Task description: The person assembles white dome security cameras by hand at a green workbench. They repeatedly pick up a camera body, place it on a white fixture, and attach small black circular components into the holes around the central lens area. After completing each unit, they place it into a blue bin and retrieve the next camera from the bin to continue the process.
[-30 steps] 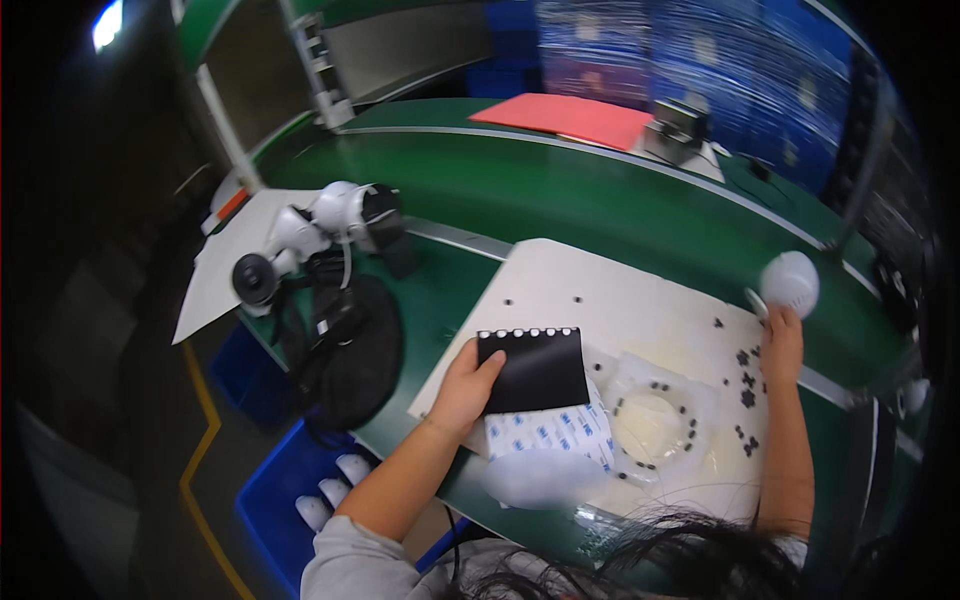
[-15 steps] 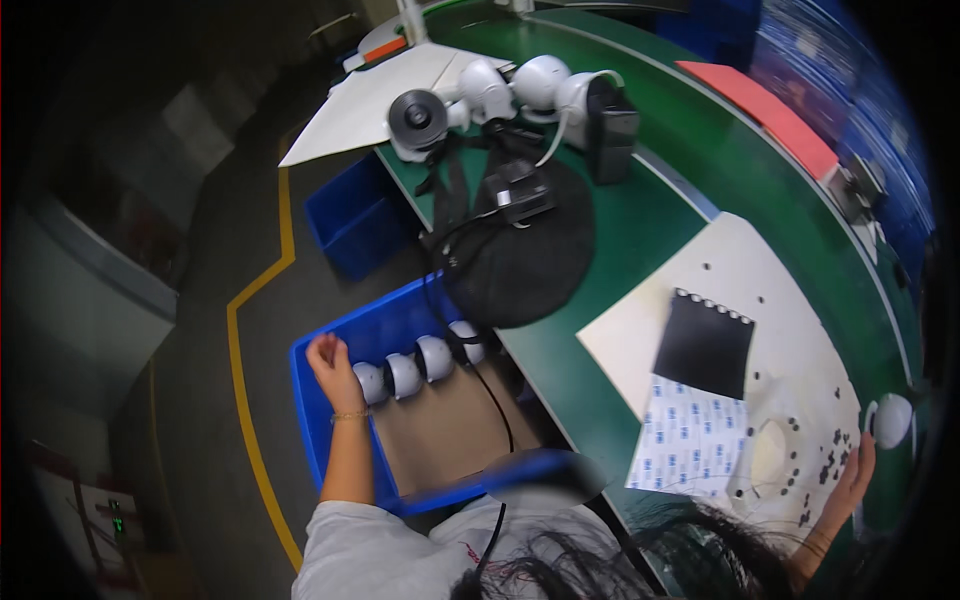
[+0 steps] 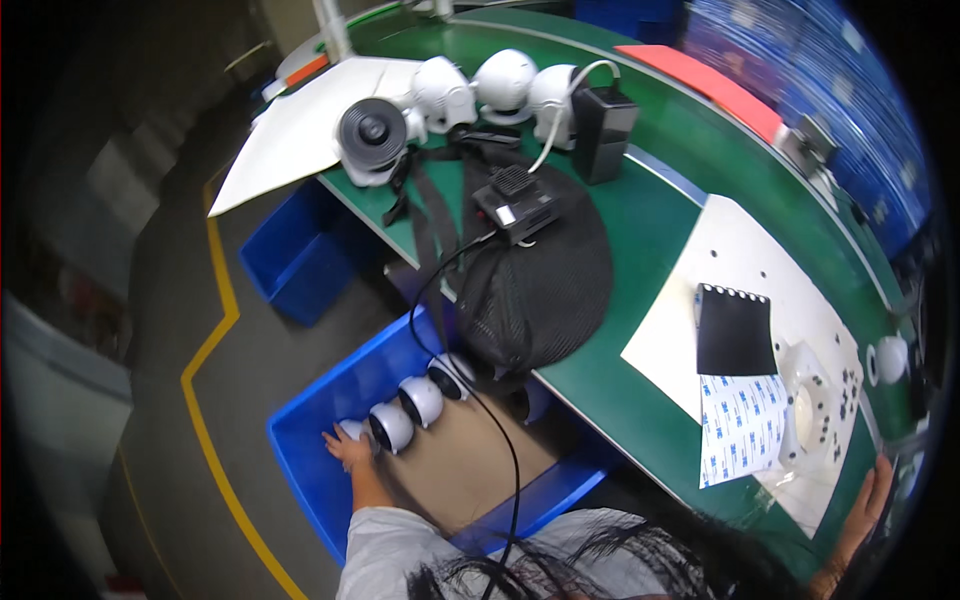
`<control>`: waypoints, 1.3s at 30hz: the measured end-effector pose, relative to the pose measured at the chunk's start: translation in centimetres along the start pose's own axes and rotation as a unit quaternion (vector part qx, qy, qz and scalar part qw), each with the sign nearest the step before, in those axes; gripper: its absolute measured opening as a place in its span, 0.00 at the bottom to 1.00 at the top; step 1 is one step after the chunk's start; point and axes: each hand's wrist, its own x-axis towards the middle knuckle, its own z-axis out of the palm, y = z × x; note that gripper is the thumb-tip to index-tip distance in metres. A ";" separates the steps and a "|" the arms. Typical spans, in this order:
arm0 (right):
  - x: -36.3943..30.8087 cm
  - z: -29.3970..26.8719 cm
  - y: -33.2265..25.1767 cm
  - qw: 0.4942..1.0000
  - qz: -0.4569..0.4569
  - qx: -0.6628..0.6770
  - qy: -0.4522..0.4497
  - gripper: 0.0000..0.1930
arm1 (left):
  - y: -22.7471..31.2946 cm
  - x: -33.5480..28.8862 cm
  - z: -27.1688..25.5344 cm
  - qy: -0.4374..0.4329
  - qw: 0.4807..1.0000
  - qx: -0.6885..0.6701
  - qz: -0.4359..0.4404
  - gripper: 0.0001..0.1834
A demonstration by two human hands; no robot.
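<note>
My left hand (image 3: 347, 449) is down inside a blue bin (image 3: 300, 440), fingers spread beside the leftmost white round-headed camera (image 3: 351, 429); whether it touches that camera is hard to see. Several such cameras stand in a row on brown cardboard (image 3: 470, 465), among them a white camera with a dark front (image 3: 391, 428). At the far right my right hand (image 3: 870, 497) lies along the green bench's edge with fingers stretched out, holding nothing visible. Beyond it stands another white camera (image 3: 888, 360), partly cut by the dark rim of the picture.
A black mesh bag (image 3: 550, 290) with a cabled device (image 3: 515, 205) lies on the bench (image 3: 590, 385). White cameras (image 3: 503, 85) and a black box (image 3: 604, 135) stand behind. Dark sheet (image 3: 735, 330), patterned backing sheet (image 3: 740, 425) and small black dots lie rightward. A second bin (image 3: 300, 262) sits left.
The whole view has shifted. My left hand has gone from a closed pose to spread fingers by the leftmost camera. My right hand has drawn back from the camera at the far right.
</note>
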 end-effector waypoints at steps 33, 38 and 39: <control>-2.3 0.6 -16.6 0.895 -0.401 0.183 0.064 0.13 | 42.2 -25.3 -36.0 -0.135 0.626 0.106 0.761 0.43; -3.8 0.6 -14.6 0.925 -0.350 0.135 0.054 0.10 | 43.0 -25.2 -32.9 -0.007 0.631 -0.086 0.771 0.40; -4.1 0.4 -14.3 0.931 -0.342 0.117 0.050 0.10 | 42.1 -23.6 -32.3 0.017 0.636 -0.177 0.751 0.37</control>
